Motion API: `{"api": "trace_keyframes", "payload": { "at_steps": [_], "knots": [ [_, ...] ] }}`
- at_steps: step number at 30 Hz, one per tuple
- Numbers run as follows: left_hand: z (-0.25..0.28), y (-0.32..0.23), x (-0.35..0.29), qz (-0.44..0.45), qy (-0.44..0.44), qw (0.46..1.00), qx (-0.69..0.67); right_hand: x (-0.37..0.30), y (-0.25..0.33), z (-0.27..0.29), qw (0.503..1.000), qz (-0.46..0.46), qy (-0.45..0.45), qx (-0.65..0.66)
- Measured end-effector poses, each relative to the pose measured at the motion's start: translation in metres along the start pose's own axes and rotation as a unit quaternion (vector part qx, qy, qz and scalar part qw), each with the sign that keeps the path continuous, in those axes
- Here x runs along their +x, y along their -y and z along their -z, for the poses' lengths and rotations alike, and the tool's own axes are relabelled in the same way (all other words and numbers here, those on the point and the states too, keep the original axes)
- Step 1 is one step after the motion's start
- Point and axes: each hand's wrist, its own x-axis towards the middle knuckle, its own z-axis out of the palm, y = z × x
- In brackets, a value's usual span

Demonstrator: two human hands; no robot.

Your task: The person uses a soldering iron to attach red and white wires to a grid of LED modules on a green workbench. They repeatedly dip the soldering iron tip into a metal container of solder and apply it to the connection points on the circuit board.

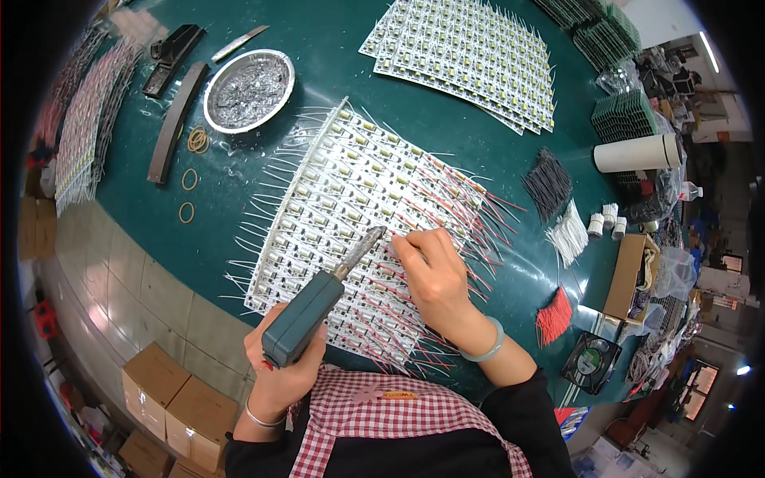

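The sheet of boards (307, 211) lies on the green table (199, 259), directly before the person and a little aslant. It probably lies flat there so that both hands can reach its rows without stretching. The left hand (283, 370) is wrapped around the handle of a green soldering gun (304, 315), whose dark tip points far and right over the middle of the sheet; the grip behind the body presumably keeps the fingers away from the heat. The right hand (434, 279) has its thumb and forefinger drawn together just beside that tip; whether a wire lies between them cannot be told. Its position suggests fine guidance at the spot where the tip points.

Loose black wires (547, 183), white wires (568, 233) and red wires (554, 315) lie in separate bundles at the right, apparently sorted by colour within easy reach of the right hand. A dish (217, 120) of silvery material stands at the far left, on the soldering gun's side, perhaps for convenience.

The sheet is white, roughly rectangular and divided into many small repeated boards, each bearing yellowish and dark parts. Thin white leads fringe its left edge, while red leads cluster along its right side, splayed and uneven.
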Motion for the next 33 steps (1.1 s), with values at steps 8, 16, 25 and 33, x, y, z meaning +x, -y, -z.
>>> {"api": "trace_keyframes", "payload": {
  "at_steps": [8,16,25,33],
  "knots": [
    [0.0012,0.0022,-0.0006,0.007,0.015,1.000,-0.007,-0.0017,0.0008,0.0001,1.000,-0.009,0.001,-0.004],
    [-0.0017,0.0037,-0.0030,0.034,0.013,0.999,-0.026,-0.0025,0.0027,0.0009,1.000,-0.014,0.002,-0.010],
    [-0.0010,0.0017,-0.0033,0.030,0.014,0.999,-0.012,-0.0033,0.0022,-0.0022,1.000,-0.009,-0.006,-0.015],
    [0.0025,0.0010,-0.0055,0.010,-0.004,1.000,-0.016,-0.0026,0.0032,-0.0011,1.000,-0.010,-0.006,-0.021]
  ]
}}
